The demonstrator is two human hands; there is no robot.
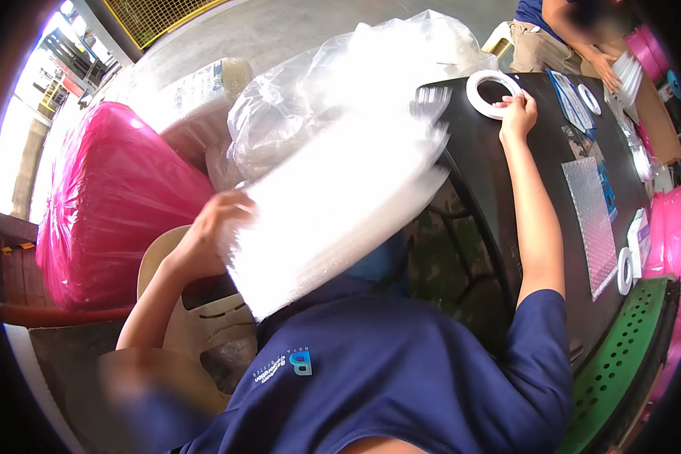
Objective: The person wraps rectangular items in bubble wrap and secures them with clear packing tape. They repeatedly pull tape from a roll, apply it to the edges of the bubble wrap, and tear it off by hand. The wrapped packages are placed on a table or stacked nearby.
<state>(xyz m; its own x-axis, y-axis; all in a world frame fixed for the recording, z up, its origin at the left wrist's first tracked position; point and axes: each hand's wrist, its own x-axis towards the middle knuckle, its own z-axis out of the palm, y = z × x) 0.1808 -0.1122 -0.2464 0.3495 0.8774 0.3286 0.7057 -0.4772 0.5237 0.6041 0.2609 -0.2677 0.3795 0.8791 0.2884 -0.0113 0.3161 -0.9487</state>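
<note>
My left hand grips one end of a thick stack of bubble wrap sheets. The stack is white, glossy and smeared by motion; its far end fans out into several layers over the edge of the black table. In my right hand is a roll of white tape, pinched at its right side above the far part of the table. A single bubble wrap sheet lies flat to the right of my right forearm.
A full pink plastic bag and large clear plastic bags stand left and ahead. Beside me are a beige chair and a green perforated panel. More tape rolls lie on the table. Another person works at far right.
</note>
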